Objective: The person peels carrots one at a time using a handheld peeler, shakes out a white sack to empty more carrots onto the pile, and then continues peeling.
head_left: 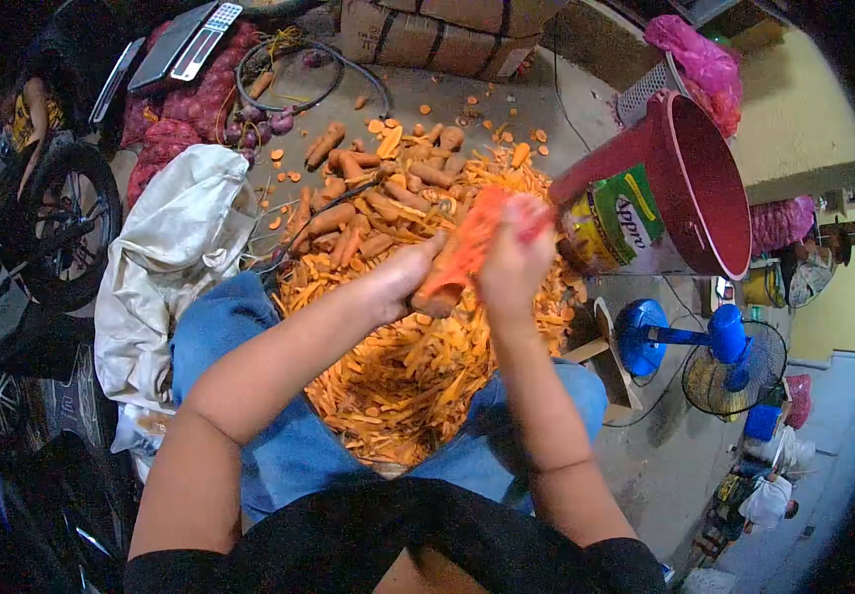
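Through the head camera I could not make out much of the right hand (509,259): it was smeared by blur, its fingers curled and pressed against the upper end of the carrot (457,252), with a reddish streak beside the knuckles, and I could not tell whether they clasped the carrot itself or something thin laid against it. The carrot's lower tip was hidden inside the left hand (403,280), whose fingers were clenched around it, thumb uppermost. The carrot stood tilted between the two hands, above the person's knees and over a heap of orange peelings (398,386) on the floor (427,99). Farther out on the floor lay a pile of whole carrots (368,203), partly masked by the hands. A white sack (175,247) lay crumpled at the heap's left edge; a red bucket (705,178) lay tipped on its side at the right, near a blue fan (714,342). The frame's corners were black.
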`<state>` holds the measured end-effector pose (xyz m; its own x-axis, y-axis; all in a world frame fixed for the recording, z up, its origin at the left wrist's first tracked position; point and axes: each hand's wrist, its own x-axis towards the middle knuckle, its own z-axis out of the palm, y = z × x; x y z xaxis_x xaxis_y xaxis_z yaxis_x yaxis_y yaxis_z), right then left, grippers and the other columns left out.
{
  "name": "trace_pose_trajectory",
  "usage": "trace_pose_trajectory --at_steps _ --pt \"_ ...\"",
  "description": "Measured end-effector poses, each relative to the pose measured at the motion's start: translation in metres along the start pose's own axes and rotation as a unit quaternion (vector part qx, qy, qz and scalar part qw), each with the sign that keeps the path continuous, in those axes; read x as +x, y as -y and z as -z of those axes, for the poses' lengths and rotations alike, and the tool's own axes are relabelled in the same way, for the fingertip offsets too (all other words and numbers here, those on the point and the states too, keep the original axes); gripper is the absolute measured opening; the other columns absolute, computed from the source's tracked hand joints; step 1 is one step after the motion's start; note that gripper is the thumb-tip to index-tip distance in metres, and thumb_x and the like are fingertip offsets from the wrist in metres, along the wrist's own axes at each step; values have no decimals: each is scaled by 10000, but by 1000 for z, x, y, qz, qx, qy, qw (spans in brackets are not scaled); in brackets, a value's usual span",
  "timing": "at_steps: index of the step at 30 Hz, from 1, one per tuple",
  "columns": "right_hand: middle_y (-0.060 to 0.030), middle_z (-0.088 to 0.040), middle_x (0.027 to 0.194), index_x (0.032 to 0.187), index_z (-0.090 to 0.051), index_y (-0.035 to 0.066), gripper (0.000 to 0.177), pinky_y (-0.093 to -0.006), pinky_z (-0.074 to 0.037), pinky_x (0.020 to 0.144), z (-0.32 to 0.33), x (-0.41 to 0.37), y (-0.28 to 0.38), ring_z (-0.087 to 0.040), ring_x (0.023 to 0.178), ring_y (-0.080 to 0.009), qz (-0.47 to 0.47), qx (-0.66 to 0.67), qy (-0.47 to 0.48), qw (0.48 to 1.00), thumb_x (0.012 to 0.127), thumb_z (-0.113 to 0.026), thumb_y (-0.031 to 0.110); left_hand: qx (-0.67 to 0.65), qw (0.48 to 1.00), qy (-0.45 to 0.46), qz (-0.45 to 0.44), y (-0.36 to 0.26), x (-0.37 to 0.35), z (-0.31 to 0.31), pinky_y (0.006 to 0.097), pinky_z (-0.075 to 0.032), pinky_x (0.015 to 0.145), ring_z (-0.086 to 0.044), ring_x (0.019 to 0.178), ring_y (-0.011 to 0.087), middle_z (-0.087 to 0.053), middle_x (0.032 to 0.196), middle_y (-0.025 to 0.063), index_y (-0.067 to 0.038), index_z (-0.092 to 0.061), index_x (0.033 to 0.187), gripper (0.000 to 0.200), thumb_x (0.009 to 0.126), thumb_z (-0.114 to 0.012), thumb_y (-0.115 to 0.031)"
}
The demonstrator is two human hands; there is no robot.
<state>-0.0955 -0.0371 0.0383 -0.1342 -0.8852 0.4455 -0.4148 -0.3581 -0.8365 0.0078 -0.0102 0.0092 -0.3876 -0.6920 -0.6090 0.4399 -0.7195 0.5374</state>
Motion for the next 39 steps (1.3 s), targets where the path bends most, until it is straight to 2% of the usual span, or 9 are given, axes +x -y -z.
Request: trace_pose_trajectory --at_steps 5,9,12,17,22,27,32,36,39 --pt "-48 -472 648 735 -448 7 151 -275 -356 544 0 17 -42 -435 587 -142 -74 4 -78 994 785 -420 147 169 985 20 13 1 -4 1 259 -424 695 -520 802 128 -528 937 69 -56 -460 1010 361 841 -266 -310" --pt "-48 -482 652 705 -450 5 146 -271 -374 529 41 59 -91 -455 564 -134 -177 -26 -233 956 788 -412 119 58 996 48 53 -1 -12 -6 281 -404 746 -500 859 145 -514 973 72 -53 -428 1050 382 835 -283 -333" --pt "14 -441 648 731 -468 43 127 -219 -347 534 28 37 -32 -413 584 -72 -116 155 -76 978 795 -404 132 8 997 58 54 0 0 5 292 -419 729 -520 821 157 -519 960 71 -47 -432 1036 373 835 -283 -324" --pt "-22 -444 674 751 -434 0 161 -236 -355 583 -7 -6 0 -421 641 -98 -61 44 14 997 804 -407 150 58 998 33 -8 2 2 3 285 -416 734 -531 802 156 -531 936 75 -42 -445 1018 364 836 -280 -310" --pt "-65 -502 634 742 -480 -29 170 -275 -374 522 31 53 -84 -452 549 -131 -162 -90 -211 960 773 -426 130 133 989 54 33 -1 -16 -13 258 -413 723 -522 795 132 -522 955 69 -42 -450 1014 361 836 -287 -311" --pt "-25 -443 623 706 -435 18 138 -251 -355 511 32 46 -41 -417 528 -131 -157 227 -121 954 788 -432 129 29 998 50 21 1 2 2 243 -437 633 -523 703 113 -513 891 51 -56 -413 1029 324 841 -286 -288" --pt "-38 -459 700 781 -455 -4 160 -236 -358 618 -6 -5 5 -430 676 -104 -25 25 26 999 789 -442 155 75 996 43 -36 0 -1 -2 274 -410 733 -519 808 134 -541 906 52 -43 -474 979 313 833 -287 -247" --pt "-100 -492 599 674 -457 -5 205 -319 -360 502 13 38 -51 -451 541 -176 -15 -105 -131 986 777 -439 171 133 987 64 -64 6 2 1 235 -433 586 -525 654 128 -542 766 51 -46 -488 901 315 840 -271 -266" --pt "-55 -461 530 680 -467 4 174 -298 -362 471 41 58 -86 -435 473 -161 -110 -136 -223 959 775 -441 147 155 985 81 17 4 -21 -14 244 -378 760 -486 856 121 -495 1007 60 -35 -428 1065 383 843 -276 -308"
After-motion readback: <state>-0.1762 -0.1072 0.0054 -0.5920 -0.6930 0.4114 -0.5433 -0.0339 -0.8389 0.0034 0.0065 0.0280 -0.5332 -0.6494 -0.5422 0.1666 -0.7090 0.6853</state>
